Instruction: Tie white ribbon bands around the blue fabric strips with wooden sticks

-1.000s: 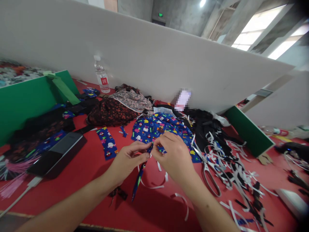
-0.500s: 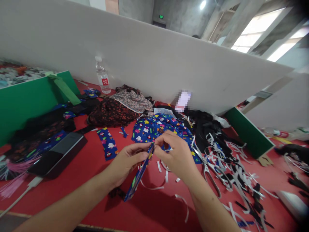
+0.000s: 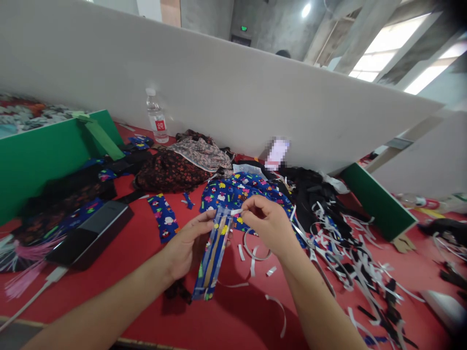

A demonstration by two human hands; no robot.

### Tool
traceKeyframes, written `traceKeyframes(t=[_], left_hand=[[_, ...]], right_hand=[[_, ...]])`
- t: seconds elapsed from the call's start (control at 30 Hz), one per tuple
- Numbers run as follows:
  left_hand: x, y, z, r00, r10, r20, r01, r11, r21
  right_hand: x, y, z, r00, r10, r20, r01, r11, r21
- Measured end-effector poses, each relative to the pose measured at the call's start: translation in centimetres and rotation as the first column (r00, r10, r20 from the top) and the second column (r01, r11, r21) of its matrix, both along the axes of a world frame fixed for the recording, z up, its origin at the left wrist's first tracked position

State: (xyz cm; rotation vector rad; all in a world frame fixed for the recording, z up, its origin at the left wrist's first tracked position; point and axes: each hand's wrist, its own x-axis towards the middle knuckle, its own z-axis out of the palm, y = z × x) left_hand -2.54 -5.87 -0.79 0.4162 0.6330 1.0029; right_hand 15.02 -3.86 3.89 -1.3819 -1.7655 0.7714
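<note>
My left hand point(image 3: 189, 245) grips a blue patterned fabric strip point(image 3: 213, 257) near its upper end, thumb on top. The strip's long edges are folded inward, and a tan band runs down its middle. At the top edge, my right hand point(image 3: 268, 221) pinches a short white strip point(image 3: 236, 212) between thumb and fingertips, and the white strip still touches the fabric. Behind my hands lies a larger piece of the same blue patterned cloth point(image 3: 251, 187). A flat blue fabric strip point(image 3: 164, 218) rests to the left of them.
Scissors point(image 3: 310, 241) lie open at right beside many white and black scraps point(image 3: 365, 277). A black box-shaped device point(image 3: 91, 233) with a cable sits left. Dark floral cloth point(image 3: 168, 170), a water bottle point(image 3: 156, 116) and a blurred phone point(image 3: 277, 153) stand along the grey partition point(image 3: 219, 87).
The fabric strip has turned from edge-on to show its folded face with the tan band. My right hand has moved slightly right, and the white strip now shows in its fingers.
</note>
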Motion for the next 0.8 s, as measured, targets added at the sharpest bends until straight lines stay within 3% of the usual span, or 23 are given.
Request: traceKeyframes(t=[0.13,0.23,0.33,0.47,0.6,0.8], left_hand=[[-0.4,0.1,0.0,0.998,0.012,0.057,-0.01,0.999,-0.042],[-0.6,0.2,0.0,0.995,-0.013,0.097,0.016,0.999,-0.031],[-0.7,0.3,0.0,0.995,-0.016,0.097,0.021,0.998,-0.054],[-0.4,0.4,-0.3,0.997,-0.026,0.074,0.032,0.996,-0.078],[-0.2,0.5,-0.5,0.997,-0.05,0.062,0.055,0.995,-0.086],[0.0,0.6,-0.4,0.999,-0.04,0.033,0.044,0.992,-0.121]], right_hand=[[1.1,1.1,-0.5,0.998,0.024,-0.058,-0.029,0.996,-0.084],[2.2,2.0,-1.1,0.999,0.044,-0.014,-0.045,0.995,-0.085],[3.4,2.4,-2.1,0.96,0.135,0.244,-0.114,0.989,-0.099],[4.2,1.9,-3.6,0.811,0.176,0.557,-0.131,0.984,-0.119],[4.7,1.1,-4.7,0.858,0.101,0.504,-0.089,0.995,-0.048],[5.4,0.2,-4.6,0.942,0.128,0.312,-0.128,0.992,-0.02]])
